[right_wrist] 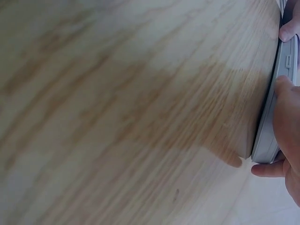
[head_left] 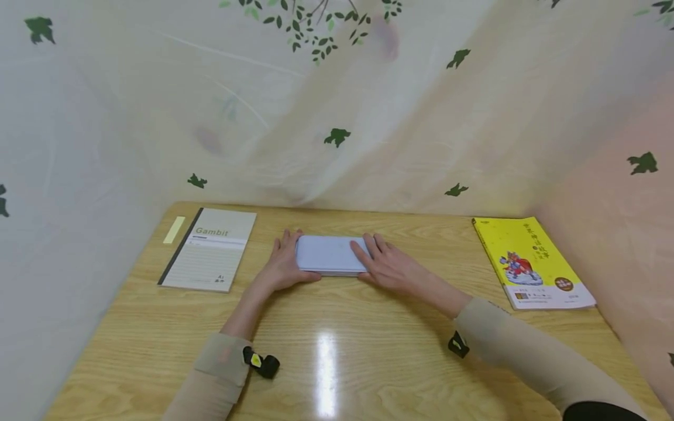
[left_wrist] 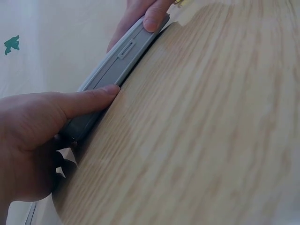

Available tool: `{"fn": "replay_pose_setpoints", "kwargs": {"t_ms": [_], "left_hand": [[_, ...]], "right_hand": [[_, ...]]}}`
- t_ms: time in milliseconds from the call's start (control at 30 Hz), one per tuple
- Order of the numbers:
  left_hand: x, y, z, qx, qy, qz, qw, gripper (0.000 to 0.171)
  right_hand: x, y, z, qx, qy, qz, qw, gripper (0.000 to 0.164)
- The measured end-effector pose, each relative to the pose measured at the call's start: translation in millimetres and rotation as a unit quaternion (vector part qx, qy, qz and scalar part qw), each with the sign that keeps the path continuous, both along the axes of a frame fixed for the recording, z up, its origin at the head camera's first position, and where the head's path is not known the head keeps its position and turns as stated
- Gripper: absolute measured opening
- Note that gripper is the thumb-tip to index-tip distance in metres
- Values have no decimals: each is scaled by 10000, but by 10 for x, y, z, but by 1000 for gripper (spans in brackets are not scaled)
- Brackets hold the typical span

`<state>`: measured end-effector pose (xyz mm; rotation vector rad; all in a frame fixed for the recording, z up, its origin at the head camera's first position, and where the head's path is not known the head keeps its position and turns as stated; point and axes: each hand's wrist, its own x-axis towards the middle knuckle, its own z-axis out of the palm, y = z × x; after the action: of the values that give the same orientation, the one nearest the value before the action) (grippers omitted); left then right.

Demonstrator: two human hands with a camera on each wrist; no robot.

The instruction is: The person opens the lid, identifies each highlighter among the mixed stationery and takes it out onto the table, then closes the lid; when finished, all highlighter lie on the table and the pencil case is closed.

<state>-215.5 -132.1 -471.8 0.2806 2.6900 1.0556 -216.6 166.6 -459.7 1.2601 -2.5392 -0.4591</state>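
A flat light-blue case lies on the wooden table, with its long side facing me. Its grey front edge has a small rectangular catch at the middle. My left hand grips the case's left end, thumb along the front edge and fingers around the far side. At the other end my right hand holds the case, one finger lying over the lid and the thumb at the front edge. In the right wrist view the right hand covers part of the case.
On the left of the table lies a notebook marked Gambit, with a pale yellow strip beside it. A yellow book lies at the right. Behind the table hangs a leaf-patterned curtain.
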Motion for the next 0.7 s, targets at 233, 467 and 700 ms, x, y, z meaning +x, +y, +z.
{"fn": "replay_pose_setpoints", "kwargs": {"t_ms": [233, 467, 700], "left_hand": [[6, 16, 19, -76, 74, -25, 9999, 118], [-2, 23, 22, -118, 118, -107, 9998, 118], [-6, 12, 14, -146, 188, -146, 9996, 118]], "right_hand": [[-14, 12, -14, -77, 140, 130, 9998, 72], [-28, 30, -37, -148, 412, 377, 9983, 74], [-41, 21, 5, -95, 382, 393, 9985, 72]]}}
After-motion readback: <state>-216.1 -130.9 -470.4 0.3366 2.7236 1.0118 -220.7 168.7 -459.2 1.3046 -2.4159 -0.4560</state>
